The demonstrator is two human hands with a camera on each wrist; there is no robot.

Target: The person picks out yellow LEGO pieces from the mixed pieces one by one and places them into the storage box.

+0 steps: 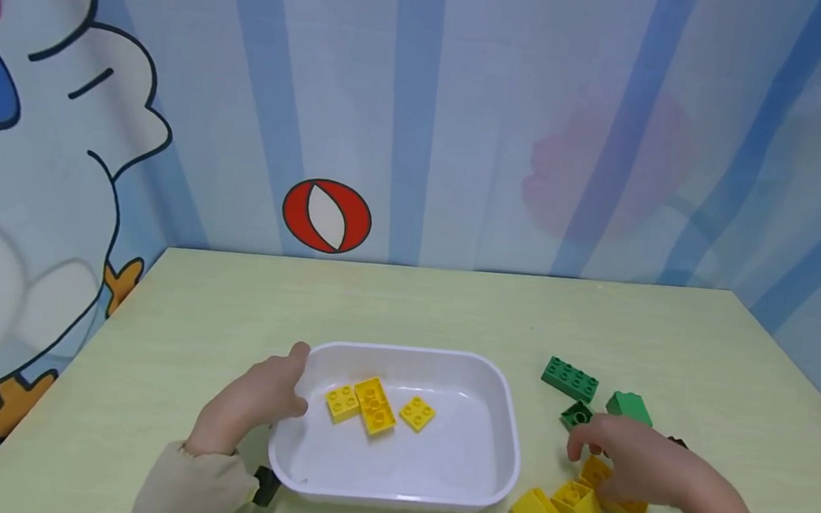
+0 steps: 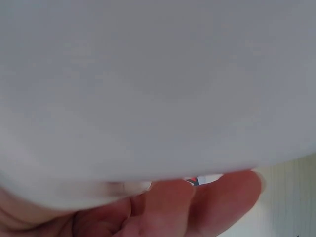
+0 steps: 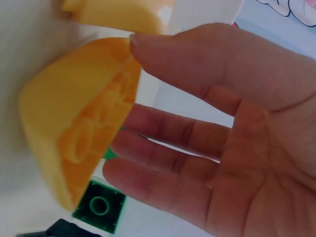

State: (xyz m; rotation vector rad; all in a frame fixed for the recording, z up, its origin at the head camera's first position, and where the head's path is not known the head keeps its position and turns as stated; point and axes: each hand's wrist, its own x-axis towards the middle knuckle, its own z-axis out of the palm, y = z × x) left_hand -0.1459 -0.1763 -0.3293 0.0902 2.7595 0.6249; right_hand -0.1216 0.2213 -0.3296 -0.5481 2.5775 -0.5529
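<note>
My left hand (image 1: 259,394) grips the left wall of a white plastic tray (image 1: 450,472), whose blurred side fills most of the left wrist view, with curled fingers (image 2: 222,202) at its rim. Inside the tray lie yellow toy building bricks: two small ones (image 1: 342,404) (image 1: 417,413) and a longer one (image 1: 373,420). My right hand (image 1: 645,460) reaches over several yellow bricks (image 1: 577,507) right of the tray. In the right wrist view its thumb tip is right at the edge of a sloped yellow brick (image 3: 74,108), and its other fingers extend loosely behind that brick.
Behind the right hand are a long green brick (image 1: 570,379), a small dark green one (image 1: 576,415) and a rounded green one (image 1: 629,406). A dark brown piece (image 1: 678,441) is partly hidden by the hand. A patterned wall (image 1: 465,131) borders the pale table (image 1: 436,303).
</note>
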